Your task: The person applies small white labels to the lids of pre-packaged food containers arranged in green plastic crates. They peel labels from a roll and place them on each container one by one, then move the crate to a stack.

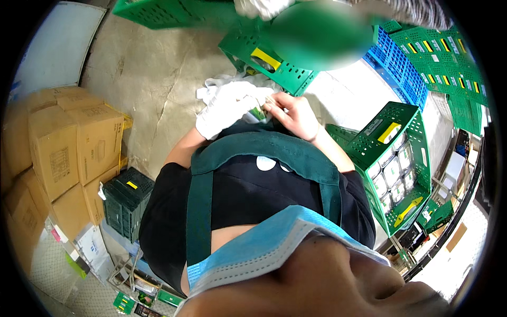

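In front of my apron, my left hand (225, 107), in a white glove, curls over a small plastic package (257, 114) with green and white markings. My bare right hand (295, 115) meets it from the other side, thumb and fingers pinched at the package's upper edge. The gloved fingers hide much of the package. Crumpled clear plastic (233, 79) shows just beyond the glove. Close past my hands stands a green perforated crate (291, 71) with a yellow handle; its inside is mostly hidden.
At right a tilted green crate (424, 158) holds several packed trays (393, 172). Blue crates (396, 65) and stacked green crates (451, 59) stand behind. Cardboard boxes (97, 138) and a dark folding crate (126, 198) are left. Another person's gloved hand (263, 7) and striped sleeve (416, 12) reach in.
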A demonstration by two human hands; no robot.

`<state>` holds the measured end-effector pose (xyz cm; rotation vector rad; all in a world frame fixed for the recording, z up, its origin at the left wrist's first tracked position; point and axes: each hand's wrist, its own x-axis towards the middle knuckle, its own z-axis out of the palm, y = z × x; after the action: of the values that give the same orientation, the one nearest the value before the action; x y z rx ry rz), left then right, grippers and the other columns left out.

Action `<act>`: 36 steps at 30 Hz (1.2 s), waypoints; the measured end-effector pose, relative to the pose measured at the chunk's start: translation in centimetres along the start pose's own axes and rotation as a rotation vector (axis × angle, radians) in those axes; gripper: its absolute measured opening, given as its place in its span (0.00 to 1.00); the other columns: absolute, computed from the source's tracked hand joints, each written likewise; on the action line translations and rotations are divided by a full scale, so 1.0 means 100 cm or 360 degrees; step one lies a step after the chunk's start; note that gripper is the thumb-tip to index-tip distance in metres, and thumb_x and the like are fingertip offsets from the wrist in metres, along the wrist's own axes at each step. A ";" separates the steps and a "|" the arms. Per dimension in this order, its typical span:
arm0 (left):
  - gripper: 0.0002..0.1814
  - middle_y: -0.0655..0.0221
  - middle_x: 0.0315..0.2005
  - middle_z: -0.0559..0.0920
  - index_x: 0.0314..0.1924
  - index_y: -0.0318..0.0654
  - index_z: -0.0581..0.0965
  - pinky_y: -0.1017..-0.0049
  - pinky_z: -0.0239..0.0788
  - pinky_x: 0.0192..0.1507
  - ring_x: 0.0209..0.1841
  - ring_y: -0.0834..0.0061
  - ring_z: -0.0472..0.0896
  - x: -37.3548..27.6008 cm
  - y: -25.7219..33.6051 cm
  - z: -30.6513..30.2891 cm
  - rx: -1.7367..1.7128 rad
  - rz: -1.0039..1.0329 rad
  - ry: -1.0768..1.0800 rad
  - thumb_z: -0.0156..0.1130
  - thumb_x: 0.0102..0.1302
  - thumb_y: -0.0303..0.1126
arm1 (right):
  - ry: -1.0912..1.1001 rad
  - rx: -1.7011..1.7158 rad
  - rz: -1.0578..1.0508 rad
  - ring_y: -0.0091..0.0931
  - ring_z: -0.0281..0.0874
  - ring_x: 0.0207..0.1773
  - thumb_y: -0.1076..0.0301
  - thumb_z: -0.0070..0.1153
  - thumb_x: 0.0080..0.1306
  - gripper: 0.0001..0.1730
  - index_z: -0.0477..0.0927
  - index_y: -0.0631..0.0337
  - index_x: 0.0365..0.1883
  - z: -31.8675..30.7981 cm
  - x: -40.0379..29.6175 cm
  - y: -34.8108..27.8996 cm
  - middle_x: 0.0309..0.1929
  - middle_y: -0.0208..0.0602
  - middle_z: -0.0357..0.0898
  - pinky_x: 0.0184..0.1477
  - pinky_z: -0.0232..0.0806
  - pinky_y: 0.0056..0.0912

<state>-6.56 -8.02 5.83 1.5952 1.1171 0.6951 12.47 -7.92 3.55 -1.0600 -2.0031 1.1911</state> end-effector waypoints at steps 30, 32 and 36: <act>0.11 0.63 0.35 0.76 0.39 0.29 0.73 0.80 0.67 0.37 0.36 0.77 0.75 -0.069 -0.168 -0.225 -0.1001 -0.0467 0.0568 0.53 0.54 0.24 | 0.0385 -0.1527 -0.0041 0.36 0.68 0.35 0.54 0.54 0.49 0.23 0.68 0.60 0.38 0.155 0.270 0.103 0.30 0.40 0.70 0.37 0.62 0.36; 0.14 0.62 0.39 0.76 0.43 0.28 0.70 0.78 0.67 0.40 0.39 0.75 0.75 -0.059 -0.168 -0.216 -0.1306 -0.0466 0.0597 0.51 0.54 0.23 | 0.0401 -0.1535 0.0077 0.36 0.68 0.35 0.54 0.54 0.49 0.25 0.67 0.61 0.41 0.150 0.271 0.090 0.31 0.42 0.70 0.37 0.61 0.36; 0.14 0.64 0.36 0.77 0.43 0.29 0.71 0.79 0.68 0.38 0.36 0.76 0.76 -0.015 -0.138 -0.196 -0.1338 -0.0346 0.0615 0.50 0.55 0.23 | 0.0063 -0.0566 0.0038 0.36 0.70 0.33 0.51 0.54 0.51 0.25 0.71 0.61 0.40 0.130 0.249 0.047 0.30 0.41 0.72 0.36 0.63 0.34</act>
<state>-28.41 -0.68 -1.03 0.6321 1.0391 1.1612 -9.08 8.83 -4.44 -1.2680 -2.2274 0.8334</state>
